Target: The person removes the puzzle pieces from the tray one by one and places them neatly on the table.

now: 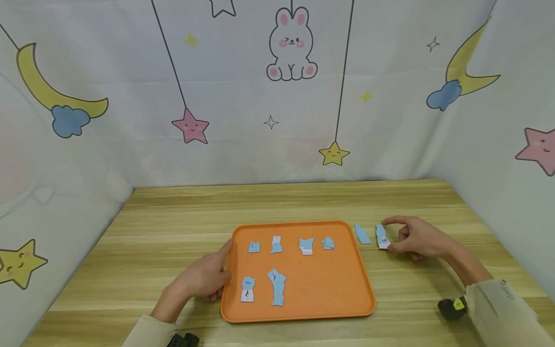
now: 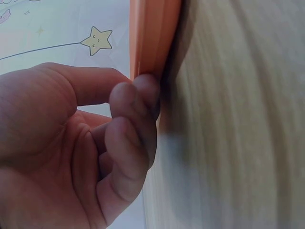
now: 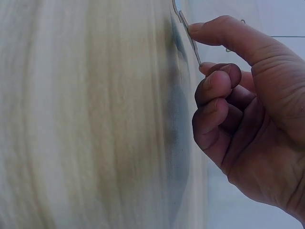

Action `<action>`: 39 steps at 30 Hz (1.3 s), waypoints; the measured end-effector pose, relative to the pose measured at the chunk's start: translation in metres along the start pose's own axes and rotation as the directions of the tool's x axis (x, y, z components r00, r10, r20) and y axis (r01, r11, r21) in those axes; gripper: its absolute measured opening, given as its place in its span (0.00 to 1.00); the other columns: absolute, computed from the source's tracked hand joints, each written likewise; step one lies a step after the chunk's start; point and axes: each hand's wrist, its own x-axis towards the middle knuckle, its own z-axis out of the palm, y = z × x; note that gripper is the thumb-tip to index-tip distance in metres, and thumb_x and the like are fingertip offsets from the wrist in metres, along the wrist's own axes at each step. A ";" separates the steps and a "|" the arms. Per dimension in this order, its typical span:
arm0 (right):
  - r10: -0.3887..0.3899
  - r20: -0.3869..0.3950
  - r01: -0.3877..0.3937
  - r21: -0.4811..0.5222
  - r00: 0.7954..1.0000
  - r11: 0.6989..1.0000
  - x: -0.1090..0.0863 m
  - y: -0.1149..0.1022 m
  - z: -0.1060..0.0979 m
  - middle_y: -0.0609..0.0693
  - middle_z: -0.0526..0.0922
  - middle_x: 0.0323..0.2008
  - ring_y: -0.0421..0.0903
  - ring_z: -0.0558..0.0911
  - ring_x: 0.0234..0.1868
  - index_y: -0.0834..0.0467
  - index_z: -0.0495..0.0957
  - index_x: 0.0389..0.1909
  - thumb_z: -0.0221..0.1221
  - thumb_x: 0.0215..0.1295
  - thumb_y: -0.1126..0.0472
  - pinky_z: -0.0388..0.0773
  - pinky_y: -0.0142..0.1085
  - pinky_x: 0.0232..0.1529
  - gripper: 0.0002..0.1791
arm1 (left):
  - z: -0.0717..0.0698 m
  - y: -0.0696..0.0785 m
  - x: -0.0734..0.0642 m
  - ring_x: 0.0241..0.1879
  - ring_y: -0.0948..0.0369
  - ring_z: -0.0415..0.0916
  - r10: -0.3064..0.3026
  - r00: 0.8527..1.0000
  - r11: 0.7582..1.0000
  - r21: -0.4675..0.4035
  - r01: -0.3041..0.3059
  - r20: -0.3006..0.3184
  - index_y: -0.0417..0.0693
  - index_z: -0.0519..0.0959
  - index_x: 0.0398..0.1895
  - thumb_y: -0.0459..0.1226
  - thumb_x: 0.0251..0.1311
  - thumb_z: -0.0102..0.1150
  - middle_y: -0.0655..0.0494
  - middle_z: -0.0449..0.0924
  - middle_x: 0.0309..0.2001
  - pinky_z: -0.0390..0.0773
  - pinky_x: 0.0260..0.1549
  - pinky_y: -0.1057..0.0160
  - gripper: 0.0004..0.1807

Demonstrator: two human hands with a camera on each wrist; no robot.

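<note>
My left hand [image 1: 204, 275] grips the left rim of an orange tray [image 1: 325, 299]; in the left wrist view the thumb and curled fingers meet at the tray's edge [image 2: 155, 38]. Several torn, light-blue and white paper pieces lie in the tray, among them a long one [image 1: 278, 288] and a piece with a dark figure [image 1: 247, 289]. Right of the tray, my right hand [image 1: 422, 238] pinches a narrow blue and white paper piece [image 1: 381, 236] by its ends between thumb and index finger. Seen edge-on in the right wrist view, that piece [image 3: 193, 43] looks thin.
Between the tray and my right hand, a plain blue paper piece [image 1: 362, 234] lies on the wooden table [image 1: 182, 207]. More scraps [image 1: 306, 246] form a row along the tray's far side. A white printed curtain [image 1: 243, 144] stands behind the table and along both sides.
</note>
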 end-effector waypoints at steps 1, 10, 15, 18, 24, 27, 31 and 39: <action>0.003 0.000 -0.003 -0.002 1.000 1.000 0.000 0.000 0.000 0.45 0.67 0.16 0.40 0.69 0.12 0.68 0.65 0.75 0.71 0.62 0.61 0.71 0.35 0.16 0.42 | 0.000 0.000 0.000 0.10 0.61 0.70 0.000 1.000 1.000 -0.001 0.000 -0.001 0.39 0.46 0.86 0.27 0.68 0.51 0.50 0.77 0.15 0.72 0.12 0.65 0.45; 0.022 0.004 -0.022 -0.011 1.000 1.000 0.004 -0.002 -0.001 0.46 0.68 0.16 0.40 0.69 0.12 0.68 0.66 0.74 0.71 0.62 0.61 0.72 0.36 0.17 0.41 | 0.000 0.001 0.000 0.10 0.61 0.70 -0.013 1.000 1.000 0.004 0.013 0.000 0.41 0.47 0.87 0.27 0.68 0.51 0.50 0.78 0.15 0.72 0.11 0.65 0.45; 0.020 0.009 -0.020 -0.021 1.000 1.000 0.006 -0.003 -0.002 0.46 0.68 0.16 0.40 0.70 0.12 0.68 0.66 0.74 0.71 0.63 0.61 0.73 0.36 0.17 0.41 | 0.000 0.002 -0.001 0.10 0.61 0.70 -0.014 1.000 1.000 0.005 0.014 -0.001 0.40 0.47 0.87 0.27 0.68 0.51 0.50 0.78 0.15 0.71 0.11 0.65 0.45; 0.015 0.011 -0.015 -0.032 1.000 0.999 0.007 -0.004 -0.002 0.47 0.69 0.16 0.41 0.71 0.12 0.69 0.66 0.74 0.71 0.63 0.60 0.73 0.36 0.17 0.41 | 0.000 0.001 -0.001 0.10 0.61 0.70 -0.002 1.000 1.000 0.007 0.002 -0.005 0.39 0.46 0.86 0.27 0.67 0.51 0.51 0.77 0.15 0.71 0.11 0.65 0.45; 0.014 0.017 -0.013 -0.038 1.000 0.999 0.009 -0.003 -0.003 0.47 0.69 0.16 0.41 0.71 0.13 0.69 0.66 0.74 0.70 0.64 0.60 0.74 0.36 0.17 0.41 | 0.000 0.001 -0.001 0.10 0.61 0.70 -0.002 1.000 1.000 0.009 0.002 -0.004 0.39 0.46 0.86 0.27 0.67 0.51 0.51 0.77 0.15 0.71 0.11 0.66 0.45; 0.013 0.025 -0.012 -0.034 1.000 0.999 0.009 -0.002 -0.003 0.47 0.69 0.17 0.41 0.71 0.13 0.70 0.65 0.74 0.70 0.64 0.60 0.74 0.37 0.18 0.41 | -0.001 0.002 -0.001 0.10 0.61 0.70 -0.006 1.000 1.000 0.010 0.006 -0.004 0.39 0.47 0.86 0.27 0.68 0.51 0.51 0.77 0.15 0.71 0.11 0.65 0.45; 0.008 0.038 -0.007 -0.028 0.999 1.000 0.010 -0.001 -0.003 0.47 0.69 0.17 0.41 0.71 0.13 0.71 0.65 0.74 0.70 0.65 0.59 0.74 0.37 0.18 0.41 | 0.000 0.002 -0.001 0.10 0.61 0.70 -0.007 1.000 1.000 0.008 0.007 -0.006 0.40 0.47 0.86 0.27 0.68 0.51 0.51 0.77 0.15 0.71 0.11 0.65 0.45; -0.007 0.051 0.008 -0.016 0.999 1.000 0.011 -0.001 -0.003 0.47 0.70 0.17 0.40 0.71 0.14 0.72 0.64 0.74 0.69 0.67 0.60 0.75 0.37 0.19 0.40 | 0.000 0.001 -0.002 0.10 0.61 0.71 -0.005 1.000 1.000 0.013 0.005 -0.013 0.39 0.47 0.86 0.27 0.67 0.51 0.51 0.77 0.15 0.72 0.11 0.65 0.45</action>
